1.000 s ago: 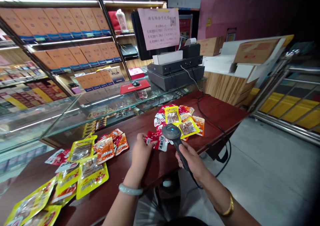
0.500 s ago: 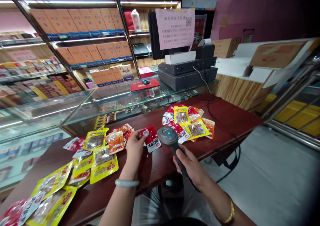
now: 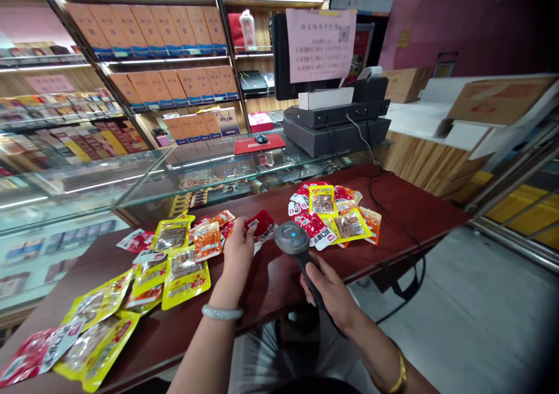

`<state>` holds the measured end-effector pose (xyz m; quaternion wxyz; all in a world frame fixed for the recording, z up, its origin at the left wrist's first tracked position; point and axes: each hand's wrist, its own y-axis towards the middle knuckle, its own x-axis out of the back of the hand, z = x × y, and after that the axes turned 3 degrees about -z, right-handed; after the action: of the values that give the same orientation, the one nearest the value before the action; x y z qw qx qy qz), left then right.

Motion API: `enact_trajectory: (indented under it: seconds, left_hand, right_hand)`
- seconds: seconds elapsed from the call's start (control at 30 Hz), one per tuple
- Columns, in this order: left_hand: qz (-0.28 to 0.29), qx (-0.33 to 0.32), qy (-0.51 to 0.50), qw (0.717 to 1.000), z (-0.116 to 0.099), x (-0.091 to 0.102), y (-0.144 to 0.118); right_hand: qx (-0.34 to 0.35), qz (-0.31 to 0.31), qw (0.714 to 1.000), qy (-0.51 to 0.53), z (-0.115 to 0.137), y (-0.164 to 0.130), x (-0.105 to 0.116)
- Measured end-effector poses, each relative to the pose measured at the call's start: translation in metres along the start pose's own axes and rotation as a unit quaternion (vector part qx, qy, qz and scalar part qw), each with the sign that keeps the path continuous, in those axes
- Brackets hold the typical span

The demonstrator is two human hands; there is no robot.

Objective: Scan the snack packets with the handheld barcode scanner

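My left hand [image 3: 239,244], a pale bangle on its wrist, pinches the edge of a red snack packet [image 3: 263,225] just above the table. The packet is tilted and partly hidden by the scanner. In my right hand [image 3: 325,286] is a dark barcode scanner [image 3: 292,238], its head close to the packet and a blue light showing on top. Left of my left hand lie loose yellow, orange and red snack packets, among them a yellow packet [image 3: 187,277] and an orange packet [image 3: 207,241]. Beyond the scanner sits a second pile with a yellow packet [image 3: 349,225] on it.
The packets lie on a dark red table [image 3: 410,208]. Behind it stands a glass display counter [image 3: 205,167] bearing a monitor with a pink notice [image 3: 321,45] and a cash drawer [image 3: 336,135]. A black cable [image 3: 395,222] crosses the table's right side. Stocked shelves rise behind.
The red packet in my left hand has tipped, so its printed front and white lower part show less. The scanner stays nearly in place. The whole view has shifted slightly.
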<state>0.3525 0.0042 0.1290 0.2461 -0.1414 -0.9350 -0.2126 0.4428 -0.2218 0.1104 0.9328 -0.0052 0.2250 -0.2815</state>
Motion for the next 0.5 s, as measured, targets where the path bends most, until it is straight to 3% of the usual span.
enact_trajectory:
  seconds: [0.1, 0.27, 0.37, 0.5]
  left_hand:
    - [0.002, 0.011, -0.016, 1.000, 0.001, -0.005, 0.001]
    - [0.107, 0.025, -0.067, 0.992, 0.001, -0.015, 0.002]
    - [0.130, 0.064, -0.052, 0.988, 0.005, -0.018, 0.001]
    - [0.144, 0.119, -0.106, 0.977, 0.013, -0.016, -0.001]
  right_hand:
    - [-0.002, -0.004, 1.000, -0.004, 0.000, 0.000, 0.000]
    - [0.002, -0.006, 1.000, -0.002, -0.001, 0.001, 0.000]
    - [0.008, 0.005, 1.000, 0.002, 0.001, 0.002, 0.000]
    - [0.024, 0.026, 0.999, -0.001, 0.011, 0.005, -0.008]
